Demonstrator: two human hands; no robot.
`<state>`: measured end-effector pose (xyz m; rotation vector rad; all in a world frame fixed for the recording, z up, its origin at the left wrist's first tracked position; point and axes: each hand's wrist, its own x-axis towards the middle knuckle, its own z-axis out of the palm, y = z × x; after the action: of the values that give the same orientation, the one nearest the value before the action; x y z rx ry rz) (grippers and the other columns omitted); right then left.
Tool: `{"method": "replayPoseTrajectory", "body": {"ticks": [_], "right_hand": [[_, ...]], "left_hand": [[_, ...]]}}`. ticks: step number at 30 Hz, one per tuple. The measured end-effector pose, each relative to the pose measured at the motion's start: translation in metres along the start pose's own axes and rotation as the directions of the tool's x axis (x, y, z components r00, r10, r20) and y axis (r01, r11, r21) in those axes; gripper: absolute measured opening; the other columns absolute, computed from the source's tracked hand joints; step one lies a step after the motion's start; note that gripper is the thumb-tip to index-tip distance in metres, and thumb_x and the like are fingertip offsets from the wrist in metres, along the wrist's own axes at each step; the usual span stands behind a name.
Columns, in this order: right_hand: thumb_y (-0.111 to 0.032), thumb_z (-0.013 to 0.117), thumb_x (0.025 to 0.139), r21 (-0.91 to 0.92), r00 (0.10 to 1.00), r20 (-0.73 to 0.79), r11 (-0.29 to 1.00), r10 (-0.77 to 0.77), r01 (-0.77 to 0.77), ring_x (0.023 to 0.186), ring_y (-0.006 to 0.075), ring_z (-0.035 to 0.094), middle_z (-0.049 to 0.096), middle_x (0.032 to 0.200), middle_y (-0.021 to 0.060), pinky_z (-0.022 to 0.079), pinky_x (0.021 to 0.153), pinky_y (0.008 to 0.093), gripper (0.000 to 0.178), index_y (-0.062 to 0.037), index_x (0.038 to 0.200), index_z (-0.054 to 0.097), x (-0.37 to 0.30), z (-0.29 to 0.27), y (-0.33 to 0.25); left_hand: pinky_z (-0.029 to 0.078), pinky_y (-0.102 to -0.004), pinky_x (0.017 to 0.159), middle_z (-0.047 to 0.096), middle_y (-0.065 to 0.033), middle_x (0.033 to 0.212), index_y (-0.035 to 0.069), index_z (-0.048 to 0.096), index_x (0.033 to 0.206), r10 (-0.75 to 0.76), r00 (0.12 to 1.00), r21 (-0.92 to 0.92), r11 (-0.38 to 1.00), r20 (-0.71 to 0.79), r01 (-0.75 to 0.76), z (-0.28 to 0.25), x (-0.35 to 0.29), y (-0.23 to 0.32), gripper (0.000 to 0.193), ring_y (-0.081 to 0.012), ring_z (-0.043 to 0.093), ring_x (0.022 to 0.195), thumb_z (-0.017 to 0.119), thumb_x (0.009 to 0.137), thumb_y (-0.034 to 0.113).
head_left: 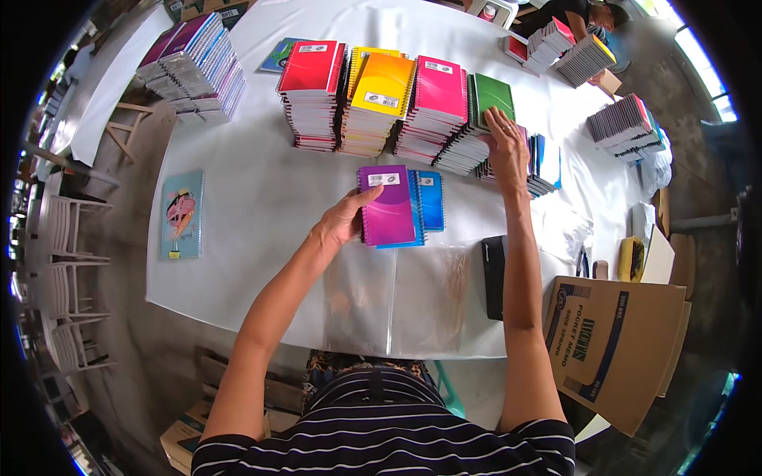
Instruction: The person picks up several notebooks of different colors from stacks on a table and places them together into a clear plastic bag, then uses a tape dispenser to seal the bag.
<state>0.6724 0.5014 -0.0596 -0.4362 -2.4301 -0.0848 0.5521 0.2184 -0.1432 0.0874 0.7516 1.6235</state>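
the left grip [343, 217] is clamping the purple notebook [390, 210] by its left edge, over the blue notebooks [432, 202] on the table [238, 214]; the right grip [506, 144] is resting on a green notebook [494, 94], closure unclear. covers are looking light, smooth, probably stiff, suiting a thumb-over-edge pinch.

The purple spiral notebook [389, 218] is hiding part of the left hand [343, 219] and of the blue notebooks [432, 208]. The right hand [506, 149] is covering a corner of the green notebook [494, 91]. The lower edge is cropping the striped shirt [381, 444]; print on the white label [390, 179] is appearing too small to read.
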Motion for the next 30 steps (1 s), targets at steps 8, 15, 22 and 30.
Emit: {"method": "replayPoseTrajectory", "body": {"ticks": [8, 15, 22, 30], "right_hand": [[0.014, 0.055, 0.075, 0.195, 0.959, -0.283, 0.977, -0.023, 0.081, 0.099, 0.0261, 0.068, 0.070, 0.110, 0.0092, 0.055, 0.088, 0.0360, 0.044, -0.0052, 0.112, 0.068, -0.051, -0.044, -0.066], [-0.015, 0.072, 0.074, 0.535, 0.990, 0.057, 0.841, -0.131, 0.080, 0.118, 0.0282, 0.056, 0.064, 0.119, 0.0083, 0.047, 0.100, 0.0400, 0.043, -0.0058, 0.116, 0.065, -0.046, -0.023, -0.114], [0.005, 0.063, 0.077, 0.229, 0.961, -0.030, 0.934, -0.276, 0.275, 0.119, 0.0312, 0.057, 0.066, 0.117, 0.0123, 0.047, 0.101, 0.0393, 0.040, -0.0045, 0.116, 0.066, 0.058, 0.040, -0.123], [0.010, 0.055, 0.073, 0.997, 0.801, 0.022, -0.048, -0.598, -0.063, 0.106, 0.0290, 0.060, 0.070, 0.098, 0.0117, 0.047, 0.096, 0.0420, 0.027, -0.0031, 0.088, 0.074, 0.092, -0.036, -0.119]], "left_hand": [[0.048, -0.0385, 0.098, 0.060, -0.0091, 0.123, 0.007, 0.050, 0.129, 0.046, 0.992, -0.044, 0.998, 0.118, -0.041, 0.019, 0.021, 0.006, 0.073, -0.0211, 0.057, 0.115, 0.078, 0.075, 0.047], [0.051, -0.0387, 0.094, 0.062, -0.0103, 0.117, 0.005, 0.051, 0.126, 0.005, 1.000, 0.047, 0.999, 0.002, -0.005, 0.018, 0.014, 0.003, 0.061, -0.0227, 0.062, 0.106, 0.079, 0.079, 0.032], [0.046, -0.0381, 0.101, 0.055, -0.0127, 0.129, 0.001, 0.040, 0.135, 0.067, 0.998, 0.104, 0.992, -0.013, -0.065, 0.003, 0.000, 0.024, 0.088, -0.0220, 0.054, 0.120, 0.072, 0.076, 0.057], [0.046, -0.0357, 0.101, 0.054, -0.0109, 0.131, 0.005, 0.043, 0.136, 0.115, 0.980, 0.382, 0.908, 0.164, -0.171, -0.014, -0.021, 0.035, 0.084, -0.0197, 0.054, 0.120, 0.069, 0.078, 0.059]]}}
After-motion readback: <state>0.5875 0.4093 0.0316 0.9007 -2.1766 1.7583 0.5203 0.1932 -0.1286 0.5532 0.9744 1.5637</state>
